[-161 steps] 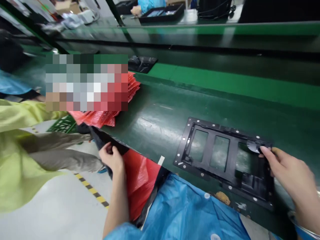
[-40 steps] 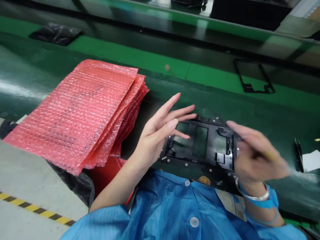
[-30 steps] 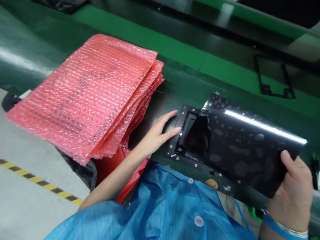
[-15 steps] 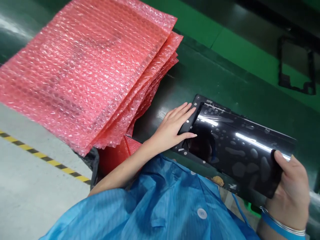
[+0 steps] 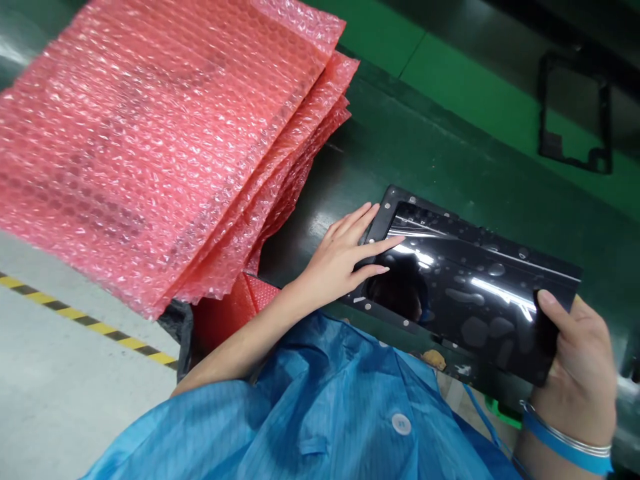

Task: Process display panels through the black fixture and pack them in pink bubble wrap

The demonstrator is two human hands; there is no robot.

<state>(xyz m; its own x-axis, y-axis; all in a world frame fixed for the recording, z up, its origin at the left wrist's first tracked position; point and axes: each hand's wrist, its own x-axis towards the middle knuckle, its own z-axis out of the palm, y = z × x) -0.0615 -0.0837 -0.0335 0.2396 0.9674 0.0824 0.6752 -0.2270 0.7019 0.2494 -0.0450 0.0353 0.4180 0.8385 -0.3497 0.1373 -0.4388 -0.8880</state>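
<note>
A glossy black panel (image 5: 470, 293), speckled under film, lies slightly tilted over a studded black frame (image 5: 383, 207) at the bench (image 5: 440, 160) edge.

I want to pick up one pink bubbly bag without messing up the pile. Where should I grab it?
Probably best to pinch the top bag of the pink bubble-wrap stack at its right-hand corner, coming from the right. There the bags fan out in steps, so the top corner pokes out by itself. The left hand is nearest.

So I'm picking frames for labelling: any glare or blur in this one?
Head view: bright streaks of overhead light glare off the glossy black panel, hiding its surface detail; the left hand and right hand look sharp; the pink bubble wrap stack softens slightly toward the left edge.
</note>
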